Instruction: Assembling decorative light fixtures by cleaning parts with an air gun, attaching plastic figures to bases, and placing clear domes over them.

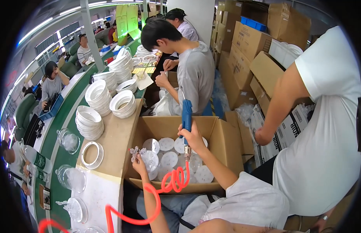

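Note:
My right hand (193,136) is wrapped round a blue air blow gun (186,112), its thin nozzle pointing up. A red coiled hose (174,182) runs from the metal fitting at the gun's lower end toward the bottom left. In my left hand (140,166) is a knobbly clear plastic piece (137,153), pinched at the box's left side. Right beside it is a clear round disc (150,160); I cannot tell whether the two are joined. Below both hands stands an open cardboard box (228,145) holding several clear and whitish round plastic discs (169,159).
Stacks of white rings (98,99) stand on the bench at left. Clear covers (71,178) lie along the green conveyor (52,194). A person in grey (196,73) sits ahead; another in white (320,155) is close on the right. Cartons (242,66) are piled behind.

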Motion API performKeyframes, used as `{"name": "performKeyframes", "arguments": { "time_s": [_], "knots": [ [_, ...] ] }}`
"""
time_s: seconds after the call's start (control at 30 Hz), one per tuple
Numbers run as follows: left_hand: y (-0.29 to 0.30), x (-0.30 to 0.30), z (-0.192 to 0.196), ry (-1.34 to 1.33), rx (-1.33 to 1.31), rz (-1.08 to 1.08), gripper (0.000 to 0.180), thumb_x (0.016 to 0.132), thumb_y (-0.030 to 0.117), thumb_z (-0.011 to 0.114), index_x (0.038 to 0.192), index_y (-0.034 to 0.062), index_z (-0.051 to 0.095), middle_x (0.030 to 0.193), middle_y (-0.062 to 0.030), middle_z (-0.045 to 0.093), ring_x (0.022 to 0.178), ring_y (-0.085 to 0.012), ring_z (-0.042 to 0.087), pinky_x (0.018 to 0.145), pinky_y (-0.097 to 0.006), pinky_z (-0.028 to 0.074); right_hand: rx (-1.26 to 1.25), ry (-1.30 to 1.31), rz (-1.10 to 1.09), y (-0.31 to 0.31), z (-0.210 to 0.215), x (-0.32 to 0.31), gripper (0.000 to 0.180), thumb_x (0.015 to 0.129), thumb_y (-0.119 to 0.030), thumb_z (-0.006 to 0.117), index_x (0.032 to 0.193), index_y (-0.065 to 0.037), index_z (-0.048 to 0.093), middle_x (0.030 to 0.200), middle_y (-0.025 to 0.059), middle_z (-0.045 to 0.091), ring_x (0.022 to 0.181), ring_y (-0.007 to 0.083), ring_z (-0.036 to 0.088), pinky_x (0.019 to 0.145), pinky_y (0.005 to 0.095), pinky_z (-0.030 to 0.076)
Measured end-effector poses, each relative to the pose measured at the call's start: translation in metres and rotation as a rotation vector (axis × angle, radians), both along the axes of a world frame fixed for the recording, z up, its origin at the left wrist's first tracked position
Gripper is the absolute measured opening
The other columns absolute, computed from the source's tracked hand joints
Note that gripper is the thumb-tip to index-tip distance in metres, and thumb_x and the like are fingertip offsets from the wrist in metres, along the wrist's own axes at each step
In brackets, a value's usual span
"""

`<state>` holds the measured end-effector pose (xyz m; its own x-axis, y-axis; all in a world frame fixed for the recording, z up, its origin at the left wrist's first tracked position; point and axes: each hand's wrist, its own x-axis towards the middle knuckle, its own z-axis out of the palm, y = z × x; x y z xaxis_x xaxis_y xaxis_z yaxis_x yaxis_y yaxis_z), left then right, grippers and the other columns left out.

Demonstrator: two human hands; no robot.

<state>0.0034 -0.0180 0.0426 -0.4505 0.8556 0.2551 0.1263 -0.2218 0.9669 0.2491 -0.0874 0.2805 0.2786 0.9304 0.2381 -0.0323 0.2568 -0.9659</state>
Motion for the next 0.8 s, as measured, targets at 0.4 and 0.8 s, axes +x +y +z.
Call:
{"name": "performKeyframes", "arguments": {
  "time_s": [0.4,0.8],
  "knots": [
    [-0.004,-0.011,0.001,0.063,-0.043,0.057,0.028,0.086,0.018,0.057,0.103,-0.0038,0.063,0.092,-0.0122,0.066,0.080,-0.0164,0.060,0.072,-0.029,0.047,-0.081,-0.065,-0.164,0.086,-0.023,0.055,0.042,0.068,-0.019,0.055,0.102,0.003,0.042,0.068,0.0110,0.057,0.060,0.0183,0.057,0.058,0.0309,0.046],
    [-0.010,-0.007,0.009,-0.020,0.056,0.106,0.031,0.088,0.019,0.054,0.097,-0.0104,0.061,0.090,-0.0179,0.065,0.083,-0.0235,0.061,0.077,-0.034,0.046,-0.045,-0.130,-0.197,0.078,-0.008,0.034,0.035,0.072,-0.019,0.054,0.099,0.000,0.043,0.068,0.0082,0.056,0.061,0.0180,0.056,0.060,0.0305,0.045]
  ]
}}
